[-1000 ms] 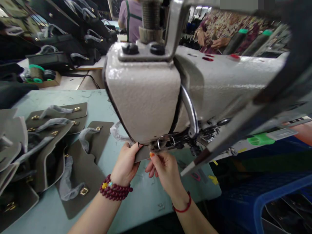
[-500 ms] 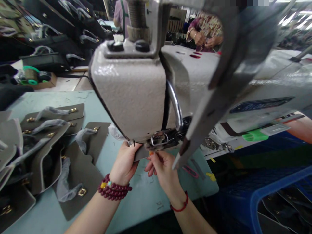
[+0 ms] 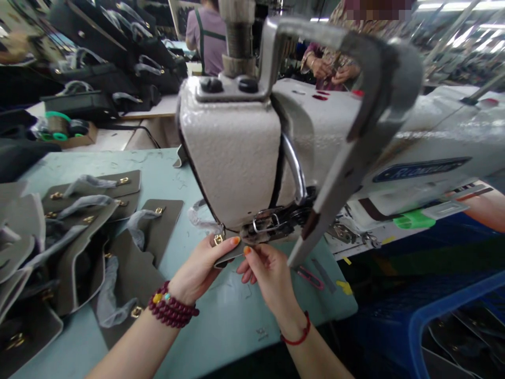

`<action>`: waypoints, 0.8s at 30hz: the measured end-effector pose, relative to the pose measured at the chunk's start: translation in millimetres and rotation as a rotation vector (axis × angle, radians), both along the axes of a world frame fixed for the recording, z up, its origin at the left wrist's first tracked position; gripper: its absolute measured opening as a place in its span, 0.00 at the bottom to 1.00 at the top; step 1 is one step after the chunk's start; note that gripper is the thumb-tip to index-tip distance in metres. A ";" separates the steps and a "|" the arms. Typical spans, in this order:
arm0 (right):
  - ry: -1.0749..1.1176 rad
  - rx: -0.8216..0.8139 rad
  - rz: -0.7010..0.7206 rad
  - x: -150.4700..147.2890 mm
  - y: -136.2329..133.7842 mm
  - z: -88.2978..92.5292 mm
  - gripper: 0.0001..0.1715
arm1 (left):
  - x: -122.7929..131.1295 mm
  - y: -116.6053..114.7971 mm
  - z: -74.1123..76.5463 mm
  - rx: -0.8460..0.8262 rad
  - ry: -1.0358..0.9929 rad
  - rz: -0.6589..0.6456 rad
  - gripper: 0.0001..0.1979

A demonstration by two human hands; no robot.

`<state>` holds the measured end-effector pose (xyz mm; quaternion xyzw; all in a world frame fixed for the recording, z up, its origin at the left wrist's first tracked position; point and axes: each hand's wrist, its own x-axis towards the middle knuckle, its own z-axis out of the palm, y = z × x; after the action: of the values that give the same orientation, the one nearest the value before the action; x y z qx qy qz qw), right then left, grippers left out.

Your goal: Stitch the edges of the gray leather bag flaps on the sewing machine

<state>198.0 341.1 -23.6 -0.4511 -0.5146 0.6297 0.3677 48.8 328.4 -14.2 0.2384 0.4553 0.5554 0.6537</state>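
A grey industrial sewing machine fills the middle of the view. Under its head lies a taupe leather piece with a small gold clasp. My left hand, with a dark red bead bracelet on the wrist, pinches the piece's left edge, thumb on top. My right hand, with a red cord on the wrist, is closed on the piece's right edge just below the presser foot. Most of the piece is hidden by the machine head.
Several taupe leather flaps with gold clasps lie piled on the pale green table to my left. Thread spools in a box and black bags stand behind. A blue crate sits low right. Other people work beyond the machine.
My left hand has shifted its grip, thumb now on top, so the gold clasp shows. The view swung slightly left, and both hands stay at the presser foot.
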 end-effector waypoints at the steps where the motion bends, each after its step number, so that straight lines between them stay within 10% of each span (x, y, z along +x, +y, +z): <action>1: 0.006 -0.012 0.002 0.3 -0.1 0.9 0.24 | -4.2 -1.6 -1.8 -0.028 -0.003 -0.020 0.06; 24: 0.014 -0.116 -0.117 -20.9 -3.3 -2.0 0.25 | -14.5 15.8 20.4 0.038 0.183 -0.073 0.06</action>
<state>177.0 337.8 -25.6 -0.4963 -0.4475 0.6391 0.3808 34.2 344.2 6.2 0.3172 0.4934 0.5156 0.6246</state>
